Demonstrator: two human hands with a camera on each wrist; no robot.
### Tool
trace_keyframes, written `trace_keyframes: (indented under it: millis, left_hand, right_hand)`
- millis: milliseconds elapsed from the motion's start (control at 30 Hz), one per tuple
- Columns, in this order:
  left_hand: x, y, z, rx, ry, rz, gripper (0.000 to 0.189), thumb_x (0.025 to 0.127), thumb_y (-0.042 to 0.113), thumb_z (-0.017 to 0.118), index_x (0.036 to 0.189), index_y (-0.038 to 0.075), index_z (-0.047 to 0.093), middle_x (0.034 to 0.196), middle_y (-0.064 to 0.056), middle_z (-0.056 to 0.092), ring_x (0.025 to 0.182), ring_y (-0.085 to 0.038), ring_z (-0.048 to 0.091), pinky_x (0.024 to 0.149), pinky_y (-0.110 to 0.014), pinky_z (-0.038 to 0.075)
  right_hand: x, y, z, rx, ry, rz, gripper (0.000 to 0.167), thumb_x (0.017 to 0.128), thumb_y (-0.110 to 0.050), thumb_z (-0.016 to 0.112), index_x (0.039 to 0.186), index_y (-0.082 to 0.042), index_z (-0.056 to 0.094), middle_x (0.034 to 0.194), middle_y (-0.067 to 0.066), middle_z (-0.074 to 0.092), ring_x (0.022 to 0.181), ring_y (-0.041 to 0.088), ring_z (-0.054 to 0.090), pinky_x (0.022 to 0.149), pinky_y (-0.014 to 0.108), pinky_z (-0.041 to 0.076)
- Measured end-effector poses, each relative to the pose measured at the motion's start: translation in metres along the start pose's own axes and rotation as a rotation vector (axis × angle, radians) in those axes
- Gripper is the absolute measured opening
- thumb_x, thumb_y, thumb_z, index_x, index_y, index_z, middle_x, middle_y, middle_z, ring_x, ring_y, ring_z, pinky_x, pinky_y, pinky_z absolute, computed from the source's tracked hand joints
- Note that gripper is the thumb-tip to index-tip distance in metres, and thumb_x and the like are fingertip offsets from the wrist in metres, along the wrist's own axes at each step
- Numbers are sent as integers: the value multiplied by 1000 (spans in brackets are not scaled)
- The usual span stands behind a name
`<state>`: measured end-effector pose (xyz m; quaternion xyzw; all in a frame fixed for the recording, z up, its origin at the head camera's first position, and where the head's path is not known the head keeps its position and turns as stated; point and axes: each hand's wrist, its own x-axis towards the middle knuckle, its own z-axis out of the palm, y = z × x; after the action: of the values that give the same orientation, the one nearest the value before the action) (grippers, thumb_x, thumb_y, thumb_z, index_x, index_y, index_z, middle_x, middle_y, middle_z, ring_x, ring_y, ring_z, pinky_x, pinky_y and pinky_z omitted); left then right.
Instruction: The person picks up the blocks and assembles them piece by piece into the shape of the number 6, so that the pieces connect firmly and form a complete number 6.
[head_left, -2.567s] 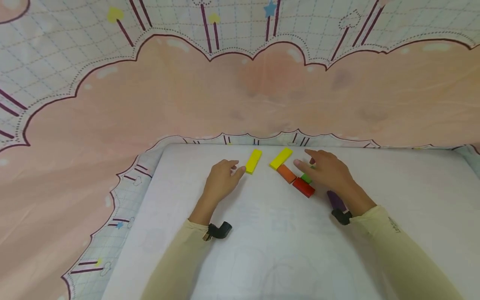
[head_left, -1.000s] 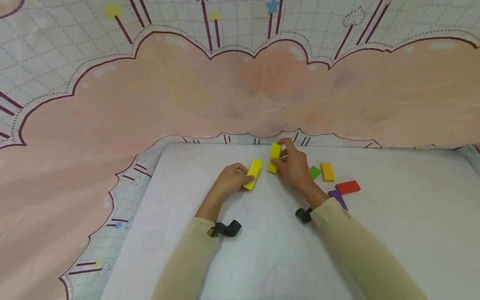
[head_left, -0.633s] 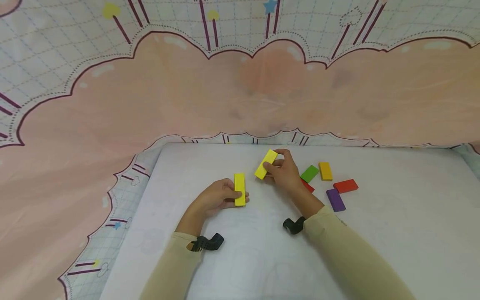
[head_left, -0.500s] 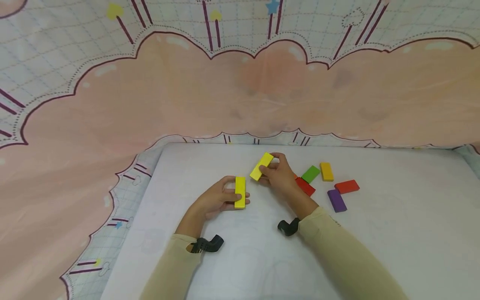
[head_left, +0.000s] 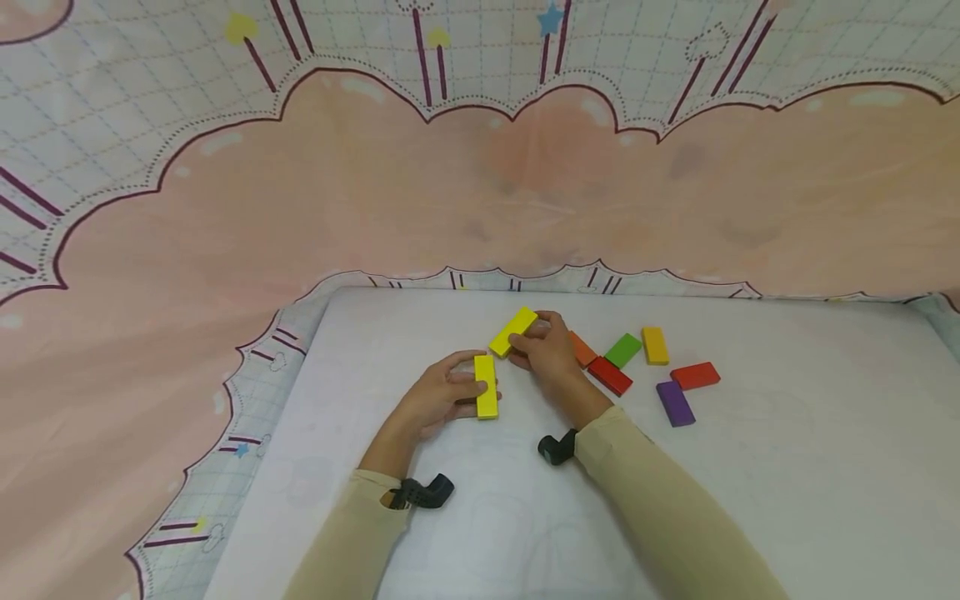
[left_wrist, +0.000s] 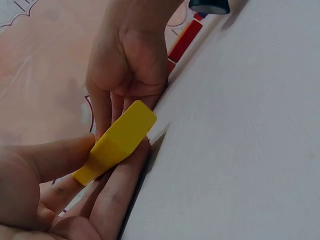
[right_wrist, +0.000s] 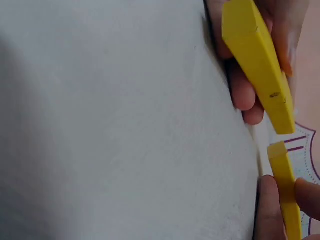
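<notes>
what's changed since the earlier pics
The left hand has taken hold of the left yellow block and drawn it nearer the person; the right hand has taken hold of the right yellow block and carried it leftward, away from the orange block. The orange block, the red block beside it and the purple block stayed put.

Muted, flat light; wrist views dimmer

Head view: even, soft light; white tabletop (head_left: 810, 467) reads greyish, faint soft-edged shadows beside the sleeves (head_left: 675, 500). Left wrist view: grey cast, narrow dark shadow by the left hand (left_wrist: 65, 192), backdrop (left_wrist: 45, 75) print soft. Right wrist view: broad, blurry shadow darkening the left edge.
</notes>
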<state>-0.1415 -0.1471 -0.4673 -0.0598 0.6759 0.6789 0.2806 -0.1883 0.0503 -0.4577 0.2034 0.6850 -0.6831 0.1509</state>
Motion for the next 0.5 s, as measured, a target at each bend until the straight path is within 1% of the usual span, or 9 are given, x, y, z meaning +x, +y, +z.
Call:
trace_keyframes:
  millis: [100, 200, 300, 400, 500]
  left_hand:
    - [0, 1, 2, 93, 84, 23, 61, 93, 10, 74, 147, 32, 53, 127, -15, 68, 102, -25, 75, 83, -38, 62]
    - [1, 2, 4, 235, 178, 62, 64, 88, 17, 81, 144, 34, 56, 120, -12, 70, 93, -19, 75, 77, -33, 63]
    - [2, 3, 5, 375, 247, 115, 64, 85, 22, 84, 143, 34, 59, 113, -6, 74, 86, -16, 74, 74, -30, 62]
    - [1, 3, 4, 532, 286, 196, 63, 85, 27, 85, 143, 29, 61, 111, -2, 75, 85, -13, 71, 77, -29, 60]
    - [0, 5, 2, 680, 311, 288, 61, 85, 31, 84, 142, 24, 62, 114, -1, 73, 92, -13, 66, 84, -31, 56]
  right_hand:
    - [3, -1, 0, -23, 11, 19, 70, 93, -17, 75, 152, -27, 39, 127, 8, 61, 101, 22, 74, 76, 28, 62]
    - [5, -2, 1, -54, 11, 20, 68, 93, -20, 77, 150, -28, 41, 124, 7, 62, 89, 23, 76, 72, 29, 62]
    - [6, -4, 4, -90, 18, 12, 69, 92, -23, 78, 151, -28, 42, 121, 7, 63, 77, 23, 76, 68, 30, 62]
    - [8, -4, 6, -132, 34, 6, 70, 92, -24, 78, 151, -28, 41, 118, 8, 63, 70, 22, 76, 65, 30, 61]
    - [11, -4, 7, -175, 38, 6, 70, 93, -26, 77, 152, -28, 40, 116, 9, 61, 69, 22, 76, 64, 30, 61]
